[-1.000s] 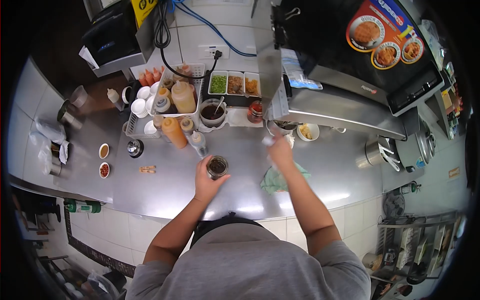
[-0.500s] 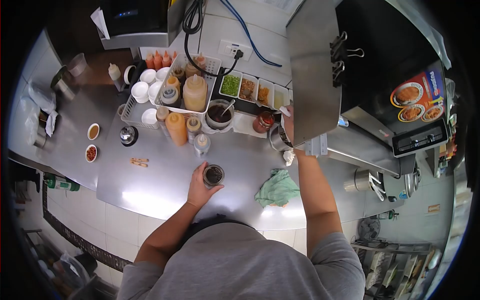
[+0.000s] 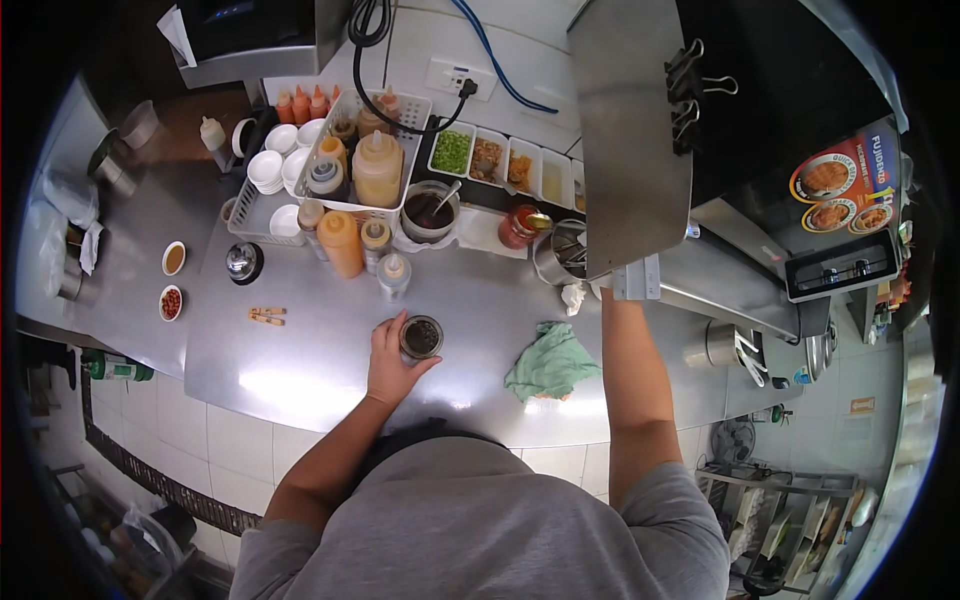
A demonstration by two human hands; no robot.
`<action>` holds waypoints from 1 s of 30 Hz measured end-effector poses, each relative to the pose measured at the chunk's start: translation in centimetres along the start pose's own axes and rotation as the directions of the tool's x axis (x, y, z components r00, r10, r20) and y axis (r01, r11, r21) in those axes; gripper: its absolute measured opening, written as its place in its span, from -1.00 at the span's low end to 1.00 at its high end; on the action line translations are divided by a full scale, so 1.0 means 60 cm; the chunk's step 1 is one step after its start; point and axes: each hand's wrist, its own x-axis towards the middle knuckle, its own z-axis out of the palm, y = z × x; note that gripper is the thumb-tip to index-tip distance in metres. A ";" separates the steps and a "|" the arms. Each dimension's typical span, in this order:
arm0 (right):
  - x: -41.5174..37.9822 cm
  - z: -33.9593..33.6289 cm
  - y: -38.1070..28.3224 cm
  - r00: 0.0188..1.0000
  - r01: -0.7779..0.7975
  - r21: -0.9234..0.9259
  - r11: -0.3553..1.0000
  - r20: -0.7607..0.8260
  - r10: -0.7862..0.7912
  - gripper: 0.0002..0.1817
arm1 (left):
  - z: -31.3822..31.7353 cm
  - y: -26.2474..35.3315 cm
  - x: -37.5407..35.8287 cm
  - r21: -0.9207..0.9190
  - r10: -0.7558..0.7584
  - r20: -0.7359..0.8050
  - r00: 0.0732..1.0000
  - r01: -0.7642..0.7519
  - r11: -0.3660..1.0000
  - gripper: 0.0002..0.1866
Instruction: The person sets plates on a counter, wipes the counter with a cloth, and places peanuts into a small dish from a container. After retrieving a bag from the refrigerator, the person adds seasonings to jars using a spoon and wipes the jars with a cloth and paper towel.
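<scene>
My left hand [image 3: 392, 358] is wrapped round a small open glass jar [image 3: 421, 339] with dark contents, upright at the front of the steel counter. My right forearm [image 3: 636, 375] reaches forward, and the hand itself is hidden behind an upright metal panel [image 3: 635, 140]. Beside that panel is a metal pot [image 3: 562, 252] with utensils in it. A crumpled white tissue [image 3: 573, 298] lies just in front of the pot. Between my two arms a green cloth [image 3: 553, 362] rests on the counter.
Squeeze bottles [image 3: 340, 244] and a white basket [image 3: 412, 150] stand at the back left, near a dark sauce tub [image 3: 432, 212] with a spoon. Topping trays [image 3: 487, 157] line the wall beside a red jar [image 3: 519, 227]. A call bell [image 3: 244, 263] and clothespins [image 3: 267, 316] lie left.
My right hand, earlier partly visible with something white at the panel's left edge, is now hidden behind the panel. The pot's utensils now show. My left hand still holds the jar.
</scene>
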 end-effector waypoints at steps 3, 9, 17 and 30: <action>-0.012 -0.005 0.008 1.000 -0.026 0.015 1.000 0.013 0.026 -0.81 | -0.002 0.000 -0.001 0.006 -0.005 0.001 1.000 0.005 1.000 0.00; -0.048 -0.029 0.052 0.988 -0.142 0.060 0.988 0.066 0.138 -0.80 | -0.001 0.001 0.001 -0.005 -0.018 0.006 1.000 0.018 1.000 -0.03; -0.064 0.027 0.068 0.862 -0.506 0.270 0.819 0.120 0.493 -0.79 | 0.003 -0.001 0.001 -0.030 -0.044 0.011 0.999 0.045 0.999 -0.04; 0.103 0.274 -0.187 0.736 -0.331 0.077 0.941 0.645 0.206 -0.79 | -0.003 0.000 0.005 -0.042 -0.051 0.028 0.998 0.052 0.998 -0.08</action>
